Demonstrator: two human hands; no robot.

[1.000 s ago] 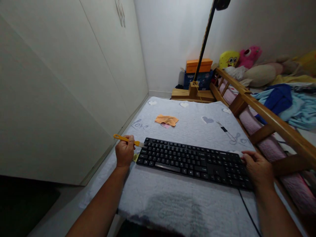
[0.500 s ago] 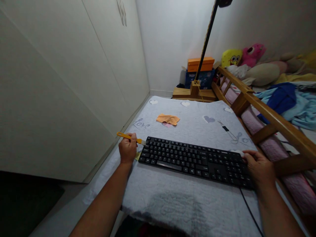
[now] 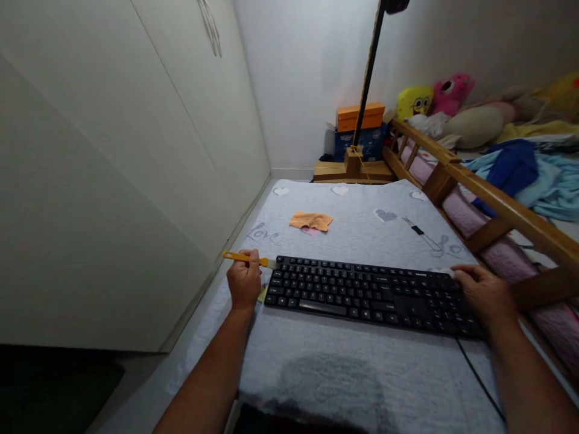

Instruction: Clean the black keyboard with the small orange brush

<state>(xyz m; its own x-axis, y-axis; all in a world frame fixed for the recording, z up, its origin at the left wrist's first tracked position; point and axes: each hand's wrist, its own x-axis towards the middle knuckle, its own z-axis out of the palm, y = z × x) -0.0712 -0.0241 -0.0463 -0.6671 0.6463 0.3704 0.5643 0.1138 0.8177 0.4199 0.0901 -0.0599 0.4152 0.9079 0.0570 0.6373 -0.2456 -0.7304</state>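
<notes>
A black keyboard (image 3: 337, 284) lies across the cloth-covered table in front of me. My left hand (image 3: 244, 284) is closed around the yellow handle of a small brush (image 3: 234, 257). The brush's pale bristles touch the keyboard's upper left corner keys. At the other end, my right hand (image 3: 491, 301) grips the keyboard's right edge, thumb and fingers at the upper right corner; some fingers are hidden from view. A black cable (image 3: 480, 377) runs from the keyboard's near edge toward me.
Beyond the keyboard lie an orange cloth (image 3: 311, 221) and a thin wire tool with a black grip (image 3: 418, 230). A wooden bed rail (image 3: 506, 187) borders the right side, a white cabinet (image 3: 136, 181) the left. At the back, a black pole (image 3: 368, 78) stands on a wooden base.
The view has shifted slightly, so the keyboard and both hands appear a little farther right. Both hands keep their holds, and the brush stays at the keyboard's upper left corner.
</notes>
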